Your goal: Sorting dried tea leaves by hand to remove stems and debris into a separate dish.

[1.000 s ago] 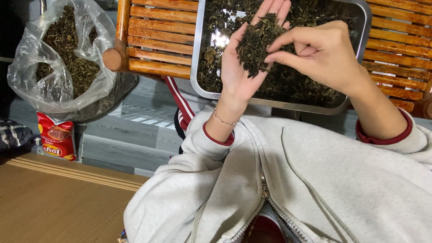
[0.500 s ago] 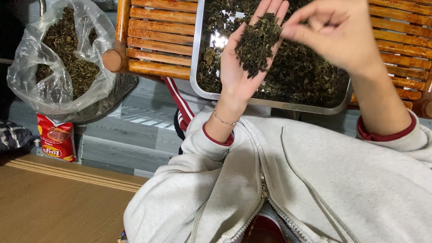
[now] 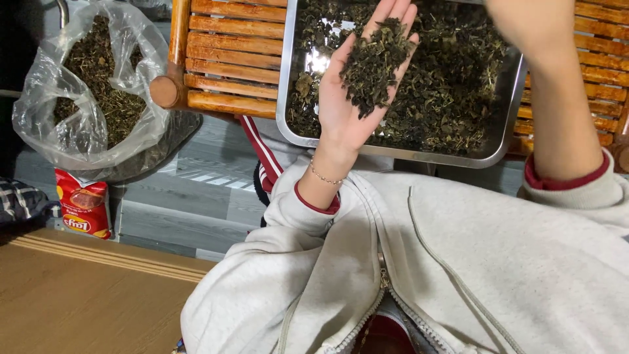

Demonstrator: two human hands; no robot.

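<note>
Seen from your head camera, your left hand point(image 3: 354, 98) lies open, palm up, cupping a heap of dried leaves point(image 3: 373, 62) above the steel tray point(image 3: 288, 118), still full of unsorted leaves; your right hand's grip is out of frame.

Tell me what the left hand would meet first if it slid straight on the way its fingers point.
Probably nothing close: the left hand, palm up with a pile of dried leaves, points over the metal tray toward the frame's top edge. It seems to be above the tray's leaves; depth is unclear.

Glossy metal tray point(image 3: 286, 98), slatted varnished wood bench point(image 3: 229, 59), crinkled clear plastic bag point(image 3: 85, 131).
</note>
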